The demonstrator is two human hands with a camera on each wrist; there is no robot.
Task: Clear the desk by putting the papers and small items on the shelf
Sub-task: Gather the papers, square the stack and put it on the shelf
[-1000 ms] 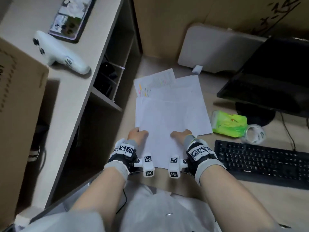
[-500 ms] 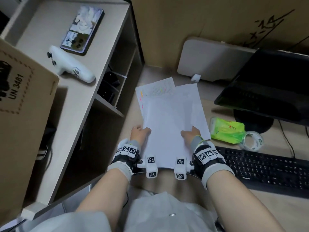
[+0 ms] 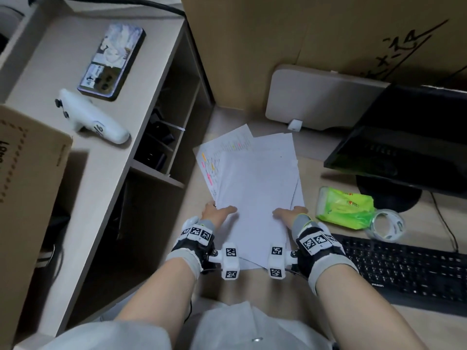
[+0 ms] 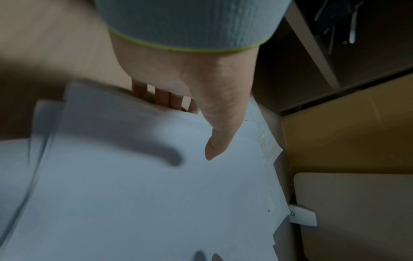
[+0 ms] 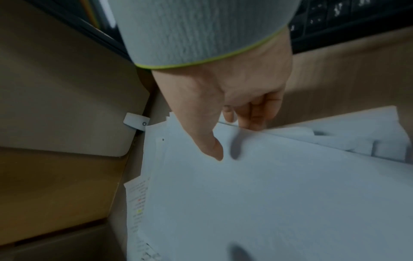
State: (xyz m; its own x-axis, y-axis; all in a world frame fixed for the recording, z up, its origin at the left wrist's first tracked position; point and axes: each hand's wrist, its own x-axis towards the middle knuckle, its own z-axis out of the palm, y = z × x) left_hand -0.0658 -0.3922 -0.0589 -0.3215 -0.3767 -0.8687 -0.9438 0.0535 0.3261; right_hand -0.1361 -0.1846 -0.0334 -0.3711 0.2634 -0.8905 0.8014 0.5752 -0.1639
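A loose stack of white paper sheets (image 3: 255, 195), slightly fanned, one sheet showing coloured highlighter marks, is held above the pale wooden desk (image 3: 316, 173). The left hand (image 3: 217, 213) and right hand (image 3: 290, 214) each grasp a side edge, thumbs on top, fingers underneath, beside the beige shelf unit (image 3: 156, 170).

Office desk: keyboard (image 3: 404, 271), monitor (image 3: 409, 145).

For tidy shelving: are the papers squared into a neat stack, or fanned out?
Fanned out. The papers show offset far corners and stepped edges, while the left hand and right hand hold them.
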